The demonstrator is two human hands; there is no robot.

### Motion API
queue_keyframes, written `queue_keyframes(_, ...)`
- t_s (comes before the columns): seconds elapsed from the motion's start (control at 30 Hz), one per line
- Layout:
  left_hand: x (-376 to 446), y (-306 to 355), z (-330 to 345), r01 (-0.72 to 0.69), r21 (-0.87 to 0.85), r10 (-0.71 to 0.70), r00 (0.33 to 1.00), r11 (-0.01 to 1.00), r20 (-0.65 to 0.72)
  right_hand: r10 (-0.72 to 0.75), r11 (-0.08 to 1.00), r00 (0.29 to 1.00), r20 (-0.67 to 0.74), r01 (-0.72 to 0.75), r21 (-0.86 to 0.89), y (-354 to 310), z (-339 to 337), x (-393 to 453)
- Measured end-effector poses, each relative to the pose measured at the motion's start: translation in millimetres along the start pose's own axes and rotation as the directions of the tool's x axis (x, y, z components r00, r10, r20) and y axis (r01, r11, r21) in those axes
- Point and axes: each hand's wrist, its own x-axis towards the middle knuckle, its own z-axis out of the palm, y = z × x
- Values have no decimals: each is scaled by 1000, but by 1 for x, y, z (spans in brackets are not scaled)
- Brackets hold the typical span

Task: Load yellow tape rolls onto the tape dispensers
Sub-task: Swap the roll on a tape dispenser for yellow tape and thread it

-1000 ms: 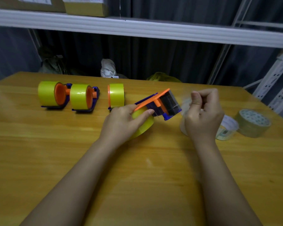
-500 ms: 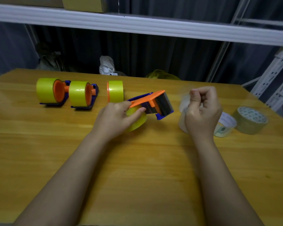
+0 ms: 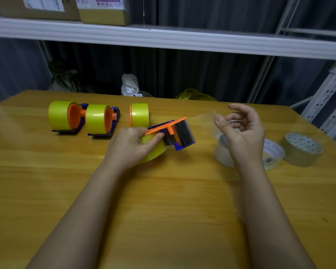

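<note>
My left hand (image 3: pixel 128 146) grips a blue and orange tape dispenser (image 3: pixel 180 133) with a yellow tape roll (image 3: pixel 155 150) on it, tilted just above the wooden table (image 3: pixel 163 200). My right hand (image 3: pixel 242 133) hovers to its right with fingers loosely spread. A faint clear strip of tape (image 3: pixel 200 115) runs from the dispenser's front toward my right thumb; whether it touches the thumb I cannot tell. Two loaded dispensers (image 3: pixel 66 117) (image 3: pixel 101 121) stand at the back left. A third yellow roll on an orange hub (image 3: pixel 140 114) stands behind my left hand.
Behind and right of my right hand lie a whitish tape roll (image 3: pixel 222 152), a thin white-cored roll (image 3: pixel 273 154) and a tan roll (image 3: pixel 301 150). A white shelf (image 3: pixel 163 38) with cardboard boxes hangs over the table's far edge. A metal rack stands at the right.
My right hand has opened from a tight pinch to loosely spread fingers. The left hand still holds the dispenser, now tilted a bit further down to the right.
</note>
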Motion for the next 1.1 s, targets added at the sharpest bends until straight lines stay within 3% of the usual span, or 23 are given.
queue_keyframes(0.13, -1, 4, 1, -16, 38, 16, 1000, 999, -1, 56, 998, 998, -38, -57, -9, 3, 3, -1)
queue_keyframes(0.23, 1, -4, -3, 6, 65, -5, 1000, 998, -28, 184, 976, 958, -218, -151, 158, 3, -6, 3)
queue_keyframes(0.3, 2, -11, -6, 32, 86, -24, 996, 996, -85, 154, 984, 949, -275, -121, 135, 1, -11, 3)
queue_keyframes(0.43, 4, -6, -2, 32, 65, -27, 996, 997, -89, -52, 993, 998, -42, 47, -104, 3, 10, -8)
queue_keyframes(0.53, 4, -3, 3, 43, 122, -31, 995, 992, -92, -103, 971, 991, 83, 119, -210, 6, 17, -14)
queue_keyframes(0.83, 3, -1, 3, 68, 87, -56, 989, 994, -138, 190, 975, 960, 204, -159, -158, 8, 27, -21)
queue_keyframes(1.1, 2, -1, 6, 62, 93, -50, 990, 994, -133, 281, 959, 934, 221, -263, -108, 7, 28, -20)
